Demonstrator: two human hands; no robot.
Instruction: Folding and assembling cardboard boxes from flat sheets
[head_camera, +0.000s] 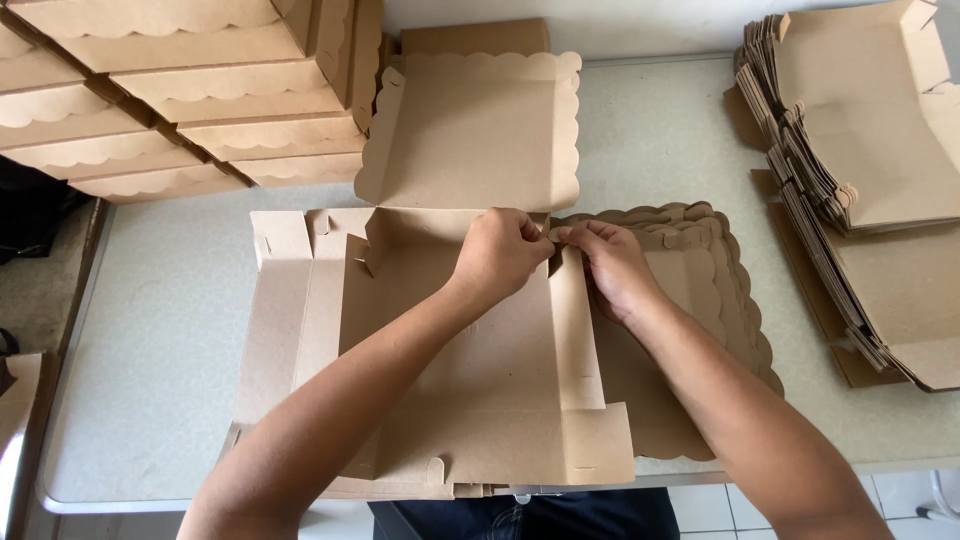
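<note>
A flat brown cardboard box blank (470, 370) with a scalloped lid flap (475, 130) lies open on the table in front of me. My left hand (505, 250) and my right hand (610, 262) meet at the far right corner of the blank's base. Both pinch a small tab and the raised right side wall (575, 330) there. The left side wall (300, 300) lies folded outward, flat. Under my right forearm lies a pile of flat scalloped blanks (715, 300).
Folded finished boxes (180, 90) are stacked at the far left. Bundles of flat blanks (860, 180) lie at the right edge of the pale table (160, 330). A tiled floor shows below the near edge.
</note>
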